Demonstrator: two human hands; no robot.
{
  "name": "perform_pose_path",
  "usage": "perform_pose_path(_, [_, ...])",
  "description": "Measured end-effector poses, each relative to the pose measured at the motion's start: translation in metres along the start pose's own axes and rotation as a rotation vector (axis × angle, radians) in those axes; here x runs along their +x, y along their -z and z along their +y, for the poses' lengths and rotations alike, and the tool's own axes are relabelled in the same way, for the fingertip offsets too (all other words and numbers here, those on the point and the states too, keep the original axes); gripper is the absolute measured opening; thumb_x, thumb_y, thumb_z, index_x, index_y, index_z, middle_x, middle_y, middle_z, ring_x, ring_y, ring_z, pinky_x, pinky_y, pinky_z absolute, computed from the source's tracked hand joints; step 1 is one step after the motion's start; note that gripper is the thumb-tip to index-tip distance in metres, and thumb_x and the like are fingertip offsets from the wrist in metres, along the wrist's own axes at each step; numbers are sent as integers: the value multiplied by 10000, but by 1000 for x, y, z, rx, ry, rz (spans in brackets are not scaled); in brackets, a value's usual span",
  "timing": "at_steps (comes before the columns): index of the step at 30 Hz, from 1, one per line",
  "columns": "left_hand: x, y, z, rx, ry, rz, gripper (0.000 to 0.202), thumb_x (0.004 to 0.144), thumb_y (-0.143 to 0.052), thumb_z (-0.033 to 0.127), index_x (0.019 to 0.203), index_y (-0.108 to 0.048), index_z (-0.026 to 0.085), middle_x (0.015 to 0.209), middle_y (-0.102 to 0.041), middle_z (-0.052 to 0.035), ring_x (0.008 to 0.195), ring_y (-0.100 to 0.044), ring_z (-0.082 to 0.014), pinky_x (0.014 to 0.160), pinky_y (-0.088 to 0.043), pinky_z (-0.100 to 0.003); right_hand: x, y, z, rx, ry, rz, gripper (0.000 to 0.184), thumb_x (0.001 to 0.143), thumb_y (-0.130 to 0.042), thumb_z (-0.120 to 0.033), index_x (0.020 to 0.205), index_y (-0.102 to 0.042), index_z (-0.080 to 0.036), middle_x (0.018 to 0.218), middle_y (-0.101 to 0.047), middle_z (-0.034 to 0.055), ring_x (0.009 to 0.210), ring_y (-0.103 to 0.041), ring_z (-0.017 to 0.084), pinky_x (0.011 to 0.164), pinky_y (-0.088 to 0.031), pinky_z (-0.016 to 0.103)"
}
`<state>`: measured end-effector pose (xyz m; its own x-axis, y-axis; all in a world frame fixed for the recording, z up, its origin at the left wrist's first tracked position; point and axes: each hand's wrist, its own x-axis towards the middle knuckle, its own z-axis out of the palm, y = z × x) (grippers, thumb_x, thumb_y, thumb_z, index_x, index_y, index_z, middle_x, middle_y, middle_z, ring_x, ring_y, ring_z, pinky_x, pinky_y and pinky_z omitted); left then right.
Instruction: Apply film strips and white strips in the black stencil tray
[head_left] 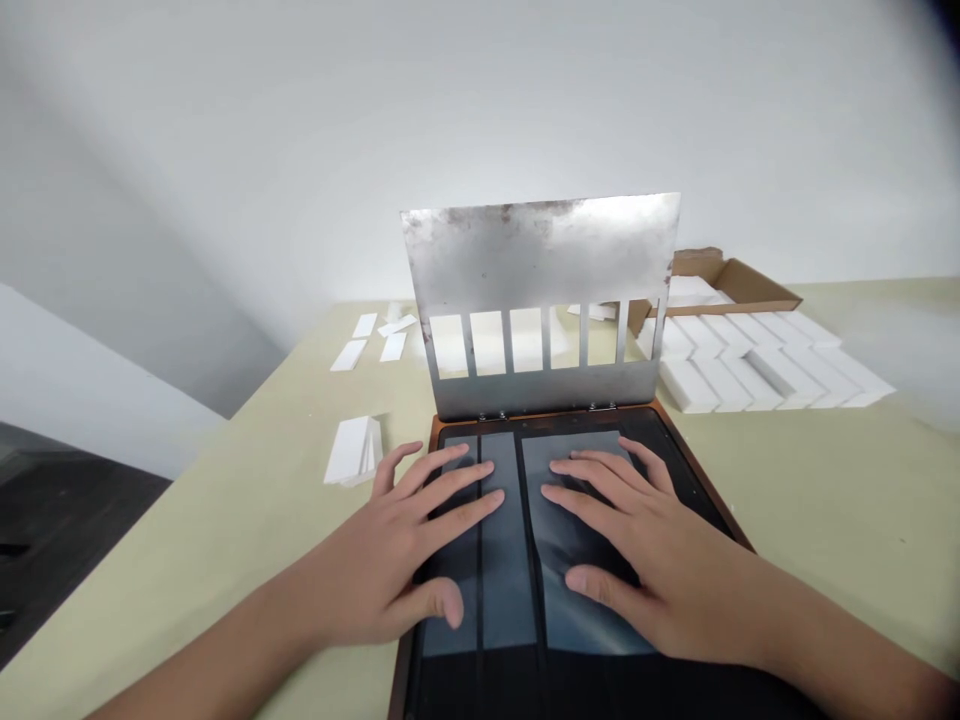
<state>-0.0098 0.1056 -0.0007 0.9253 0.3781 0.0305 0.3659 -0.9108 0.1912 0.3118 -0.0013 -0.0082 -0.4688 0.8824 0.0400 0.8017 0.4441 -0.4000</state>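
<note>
Both hands rest palm down over a black flat board with a wooden edge. Under the spread fingers of my left hand lie two narrow dark blue-grey strips, side by side. My right hand has its fingers apart on a wider dark sheet, which looks slightly rippled and shiny near the thumb. Hinged to the board's far edge, a metal plate with a row of rectangular cutouts stands raised. Parts of the strips and the sheet are hidden under my hands.
Left of the board sits a small stack of white cards; several loose white pieces lie farther back. At right are rows of white stacks and an open cardboard box. A wall rises behind the pale green table.
</note>
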Motion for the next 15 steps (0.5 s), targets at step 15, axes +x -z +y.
perform_pose_path(15, [19, 13, 17, 50, 123, 168, 485, 1093, -511, 527, 1540, -543, 340, 1588, -547, -63, 1481, -447, -357, 1224, -257, -567, 0, 1, 0, 29, 11, -31, 754, 1013, -550, -663, 1634, -417, -257, 1663, -434, 151, 1576, -315, 356, 1283, -31, 710])
